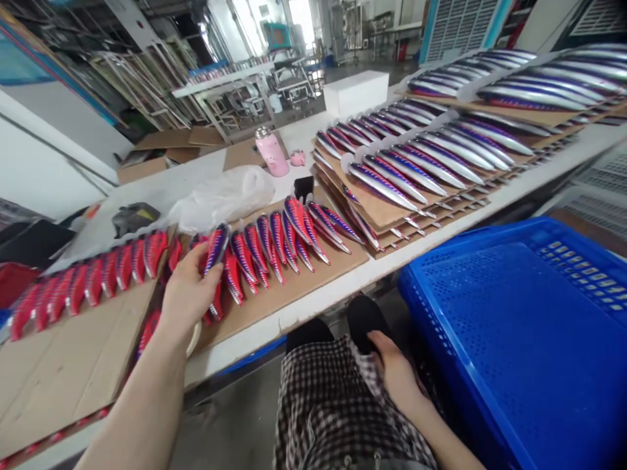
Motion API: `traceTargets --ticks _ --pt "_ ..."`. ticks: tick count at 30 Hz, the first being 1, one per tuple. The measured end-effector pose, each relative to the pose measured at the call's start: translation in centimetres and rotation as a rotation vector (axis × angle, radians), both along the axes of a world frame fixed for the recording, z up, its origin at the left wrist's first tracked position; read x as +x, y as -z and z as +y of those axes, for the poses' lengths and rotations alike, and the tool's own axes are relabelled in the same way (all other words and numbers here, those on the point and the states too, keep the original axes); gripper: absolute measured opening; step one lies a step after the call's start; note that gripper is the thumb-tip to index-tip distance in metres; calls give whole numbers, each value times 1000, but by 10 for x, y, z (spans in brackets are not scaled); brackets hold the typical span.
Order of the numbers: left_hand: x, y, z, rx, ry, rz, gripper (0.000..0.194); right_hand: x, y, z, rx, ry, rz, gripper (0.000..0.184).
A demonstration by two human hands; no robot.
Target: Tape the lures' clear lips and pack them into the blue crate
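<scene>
My left hand [189,287] grips a red and purple fish-shaped lure [217,245] at the left end of a row of like lures [287,235] lying on a cardboard sheet [294,287]. My right hand [394,369] rests on my lap, on checked fabric [323,398], beside a dark object [365,316]; its fingers are loosely bent and hold nothing that I can see.
Another row of red lures [88,277] lies on cardboard at the left. Stacked cardboard trays of silver-purple lures [416,173] fill the right of the white bench. A blue perforated crate [529,339] stands at my right. A pink bottle [272,153] and a plastic bag [225,196] sit behind.
</scene>
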State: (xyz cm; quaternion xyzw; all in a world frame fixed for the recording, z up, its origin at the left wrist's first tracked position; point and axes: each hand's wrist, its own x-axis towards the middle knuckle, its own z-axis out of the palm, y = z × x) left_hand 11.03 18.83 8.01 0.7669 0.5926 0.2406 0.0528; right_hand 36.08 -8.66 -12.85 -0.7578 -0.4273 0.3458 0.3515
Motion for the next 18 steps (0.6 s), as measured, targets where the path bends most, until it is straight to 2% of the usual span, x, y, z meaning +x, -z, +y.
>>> traceTargets --ticks 4,6,10,14,18 --pt "5 -12 2 -64 61 180 59 -23 3 37 49 -186 -156 44" --pt "-2 -16 5 -52 69 252 60 -24 11 52 40 -216 -227 46" --pt "-22 -24 19 -58 93 319 48 -13 28 82 20 -236 -334 48" --pt "-33 -40 51 -18 51 329 44 2 34 113 32 -227 -397 45" --pt "-32 -53 100 -8 15 388 41 6 23 131 29 -142 -377 32"
